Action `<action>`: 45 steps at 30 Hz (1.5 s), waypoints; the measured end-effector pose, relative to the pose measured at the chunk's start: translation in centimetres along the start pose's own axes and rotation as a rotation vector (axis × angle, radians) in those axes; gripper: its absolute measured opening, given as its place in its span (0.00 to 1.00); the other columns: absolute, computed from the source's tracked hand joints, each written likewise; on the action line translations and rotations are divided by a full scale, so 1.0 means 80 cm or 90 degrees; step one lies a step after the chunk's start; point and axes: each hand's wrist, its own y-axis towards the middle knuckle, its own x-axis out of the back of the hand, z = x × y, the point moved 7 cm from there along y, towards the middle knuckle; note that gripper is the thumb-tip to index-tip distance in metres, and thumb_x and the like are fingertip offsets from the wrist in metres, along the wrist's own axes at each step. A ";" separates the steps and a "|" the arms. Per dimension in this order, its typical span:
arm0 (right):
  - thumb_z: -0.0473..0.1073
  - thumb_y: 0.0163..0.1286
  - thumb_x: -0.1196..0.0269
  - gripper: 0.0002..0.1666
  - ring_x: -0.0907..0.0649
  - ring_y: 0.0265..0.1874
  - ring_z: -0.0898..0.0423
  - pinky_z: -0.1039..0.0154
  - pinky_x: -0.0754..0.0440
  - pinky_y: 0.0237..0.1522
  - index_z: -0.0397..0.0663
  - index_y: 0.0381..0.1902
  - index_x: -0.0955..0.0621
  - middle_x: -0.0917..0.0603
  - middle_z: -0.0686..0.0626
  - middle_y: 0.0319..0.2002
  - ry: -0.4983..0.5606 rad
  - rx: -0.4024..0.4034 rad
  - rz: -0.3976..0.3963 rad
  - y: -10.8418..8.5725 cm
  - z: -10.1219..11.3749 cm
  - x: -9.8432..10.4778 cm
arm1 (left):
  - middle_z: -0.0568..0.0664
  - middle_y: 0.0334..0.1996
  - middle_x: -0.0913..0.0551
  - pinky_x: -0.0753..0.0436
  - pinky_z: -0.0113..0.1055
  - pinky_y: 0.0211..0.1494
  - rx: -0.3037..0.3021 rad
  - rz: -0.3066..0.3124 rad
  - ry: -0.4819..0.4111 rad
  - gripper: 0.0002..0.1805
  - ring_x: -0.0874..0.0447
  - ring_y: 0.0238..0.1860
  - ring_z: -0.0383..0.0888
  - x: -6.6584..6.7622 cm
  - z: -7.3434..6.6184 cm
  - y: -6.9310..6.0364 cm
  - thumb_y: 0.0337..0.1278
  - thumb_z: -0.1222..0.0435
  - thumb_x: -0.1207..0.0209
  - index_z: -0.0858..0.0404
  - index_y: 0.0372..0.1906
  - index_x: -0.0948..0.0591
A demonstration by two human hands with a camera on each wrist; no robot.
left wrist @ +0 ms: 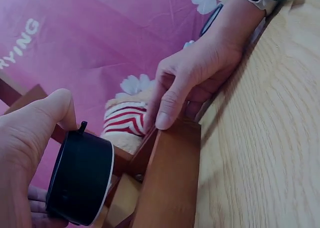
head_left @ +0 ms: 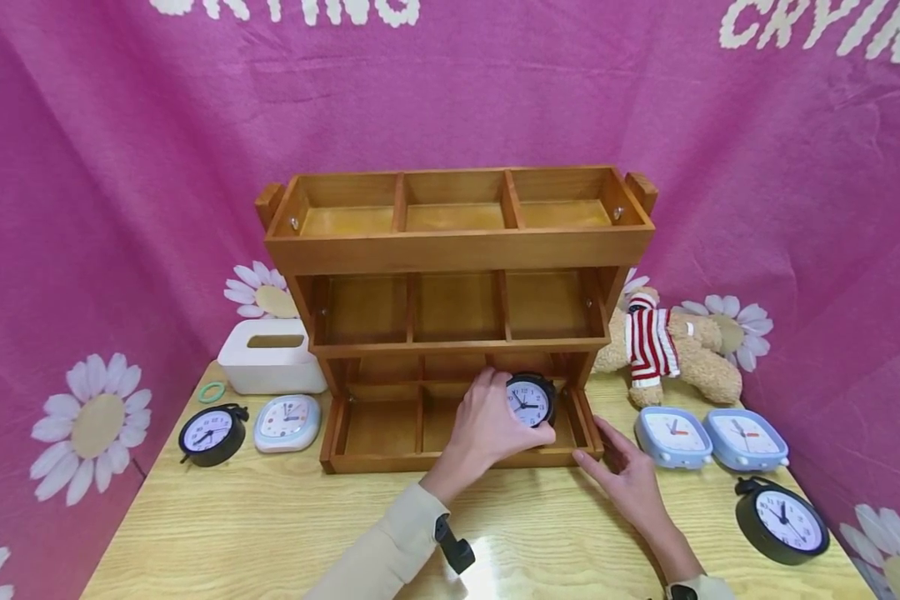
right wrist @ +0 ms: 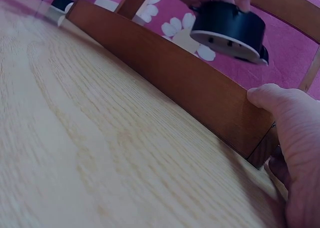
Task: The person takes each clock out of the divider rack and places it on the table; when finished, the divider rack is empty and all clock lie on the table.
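Note:
My left hand (head_left: pixel 487 421) grips a round black alarm clock (head_left: pixel 529 401) over the bottom right compartment of a wooden three-tier shelf (head_left: pixel 457 254). The clock's white dial faces up toward the head view; in the left wrist view its black side (left wrist: pixel 82 178) shows between thumb and fingers. At the shelf's lower right front corner, my right hand (head_left: pixel 630 483) rests against the wood. In the right wrist view the right thumb (right wrist: pixel 265 95) touches the top edge of the front board (right wrist: pixel 175 77), and the other fingers are partly hidden around the corner.
On the left stand a black alarm clock (head_left: pixel 213 434), a white-and-blue clock (head_left: pixel 287 422), a white tissue box (head_left: pixel 270 367) and a green ring (head_left: pixel 211 392). On the right are two blue clocks (head_left: pixel 673 437), another black clock (head_left: pixel 782 521) and a teddy bear (head_left: pixel 667 346) in a striped sweater.

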 end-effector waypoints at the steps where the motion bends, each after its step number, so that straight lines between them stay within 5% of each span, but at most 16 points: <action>1: 0.31 0.66 0.27 0.39 0.21 0.60 0.72 0.77 0.23 0.60 0.35 0.74 0.27 0.23 0.29 0.67 -0.003 0.000 0.000 0.000 0.000 0.000 | 0.55 0.64 0.22 0.13 0.47 0.56 0.001 0.000 0.001 0.51 0.19 0.57 0.52 0.004 0.002 -0.002 0.32 0.37 0.26 0.62 0.64 0.22; 12: 0.34 0.67 0.27 0.40 0.22 0.60 0.73 0.79 0.24 0.60 0.36 0.74 0.28 0.24 0.31 0.69 -0.014 -0.036 0.004 0.003 -0.013 0.001 | 0.53 0.53 0.21 0.13 0.42 0.43 0.019 -0.023 0.013 0.47 0.19 0.44 0.48 0.047 0.038 -0.042 0.32 0.38 0.26 0.64 0.58 0.19; 20: 0.34 0.67 0.27 0.39 0.22 0.59 0.73 0.79 0.23 0.59 0.36 0.74 0.27 0.24 0.30 0.68 -0.010 -0.036 0.002 0.000 -0.012 -0.003 | 0.47 0.44 0.22 0.17 0.36 0.36 0.063 -0.076 0.015 0.44 0.21 0.37 0.43 0.096 0.084 -0.092 0.26 0.42 0.25 0.63 0.55 0.17; 28: 0.33 0.67 0.27 0.39 0.23 0.59 0.75 0.79 0.24 0.59 0.36 0.74 0.27 0.24 0.29 0.68 -0.017 -0.025 0.005 0.002 -0.008 -0.002 | 0.46 0.42 0.21 0.17 0.38 0.39 0.116 -0.140 0.024 0.37 0.21 0.38 0.44 0.146 0.131 -0.143 0.26 0.48 0.22 0.60 0.49 0.16; 39: 0.38 0.69 0.27 0.40 0.24 0.59 0.77 0.82 0.25 0.58 0.38 0.75 0.28 0.24 0.32 0.69 -0.041 -0.062 0.005 0.001 -0.015 0.002 | 0.51 0.46 0.17 0.16 0.47 0.43 0.134 -0.203 0.059 0.38 0.17 0.43 0.51 0.202 0.175 -0.187 0.25 0.53 0.20 0.61 0.51 0.16; 45: 0.38 0.69 0.27 0.39 0.24 0.59 0.77 0.81 0.25 0.58 0.38 0.75 0.28 0.23 0.32 0.68 -0.036 -0.063 0.004 0.002 -0.016 0.001 | 0.53 0.45 0.18 0.17 0.49 0.45 0.194 -0.225 0.070 0.37 0.18 0.44 0.51 0.230 0.207 -0.216 0.26 0.54 0.18 0.61 0.51 0.16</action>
